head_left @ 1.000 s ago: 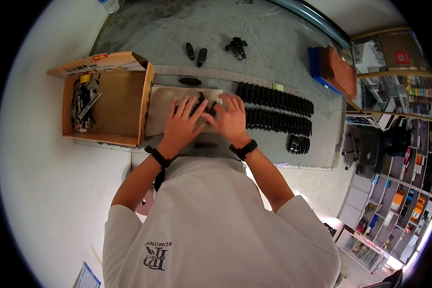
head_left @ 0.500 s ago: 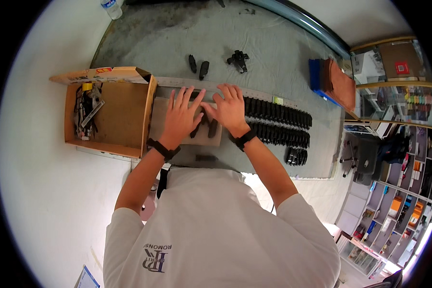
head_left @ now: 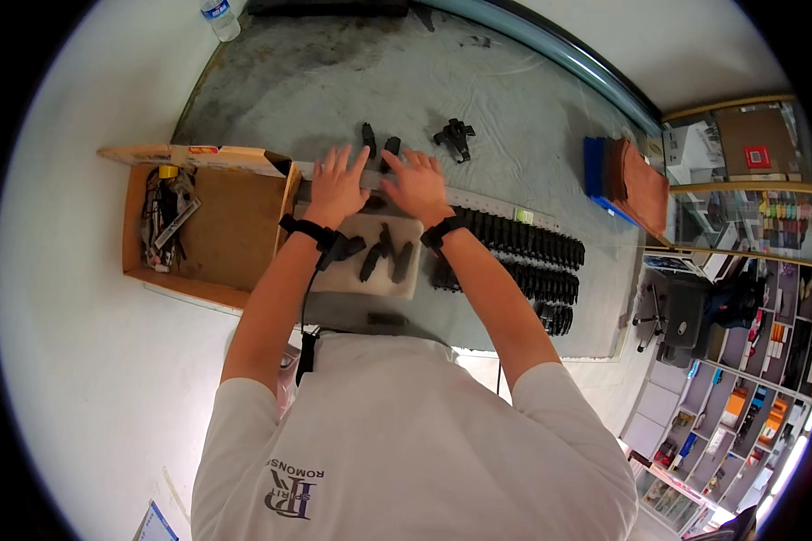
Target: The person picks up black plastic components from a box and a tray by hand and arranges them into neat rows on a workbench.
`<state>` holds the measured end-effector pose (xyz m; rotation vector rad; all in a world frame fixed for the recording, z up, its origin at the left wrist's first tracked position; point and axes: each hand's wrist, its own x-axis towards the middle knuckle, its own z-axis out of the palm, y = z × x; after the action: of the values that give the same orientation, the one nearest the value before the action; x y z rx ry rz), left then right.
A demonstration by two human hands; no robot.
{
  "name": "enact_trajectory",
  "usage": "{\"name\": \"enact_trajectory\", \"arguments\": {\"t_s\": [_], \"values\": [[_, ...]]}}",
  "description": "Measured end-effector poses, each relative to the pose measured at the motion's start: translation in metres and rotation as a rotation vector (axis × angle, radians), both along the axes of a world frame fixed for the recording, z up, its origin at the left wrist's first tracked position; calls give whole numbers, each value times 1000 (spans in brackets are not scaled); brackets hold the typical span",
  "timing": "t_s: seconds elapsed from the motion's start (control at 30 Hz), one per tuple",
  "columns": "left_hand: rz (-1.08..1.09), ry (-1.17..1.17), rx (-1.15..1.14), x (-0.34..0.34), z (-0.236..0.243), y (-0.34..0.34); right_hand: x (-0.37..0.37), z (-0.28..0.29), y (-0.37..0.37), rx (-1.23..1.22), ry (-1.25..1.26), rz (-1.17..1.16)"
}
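My left hand (head_left: 338,189) and my right hand (head_left: 415,187), both with fingers spread, reach over the metal ruler (head_left: 480,203) just short of two small black pieces (head_left: 368,137); the right fingertips are nearest the right one, and contact is unclear. Behind my wrists, several black pieces (head_left: 371,260) rest on a beige pad (head_left: 329,279). More black pieces stand in long rows (head_left: 523,233) to the right, with a short group (head_left: 554,318) below them. A black clip-like part (head_left: 456,139) sits beyond my right hand.
An open cardboard box (head_left: 216,225) with assorted items is at left. The grey work table (head_left: 280,90) has a long roll (head_left: 559,47) along its back, a water bottle (head_left: 221,22) at back left, and brown and blue sheets (head_left: 632,185) at right, beside shelving (head_left: 740,406).
Both hands have moved forward off the pad toward the two loose pieces, uncovering the pieces on the pad. The whole scene sits lower in the picture as the view shifts.
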<state>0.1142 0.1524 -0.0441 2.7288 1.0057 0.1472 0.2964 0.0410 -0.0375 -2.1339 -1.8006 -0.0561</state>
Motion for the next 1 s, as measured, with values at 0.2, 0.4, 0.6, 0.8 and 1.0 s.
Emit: {"name": "enact_trajectory", "arguments": {"t_s": [0.2,0.4,0.6,0.8,1.0], "values": [[19,9,39,36,-25,19,-1,-14,14,-121,68,-49],[34,122,1,52,-21,24,-7,-10,3,-117,122,-57],[-4,133,53,46,-8,18,1,-2,-41,-19,133,128],[-5,108,82,37,-4,12,-23,32,-114,47,254,151],[0,103,120,20,4,-4,-41,38,-184,54,302,35]]}}
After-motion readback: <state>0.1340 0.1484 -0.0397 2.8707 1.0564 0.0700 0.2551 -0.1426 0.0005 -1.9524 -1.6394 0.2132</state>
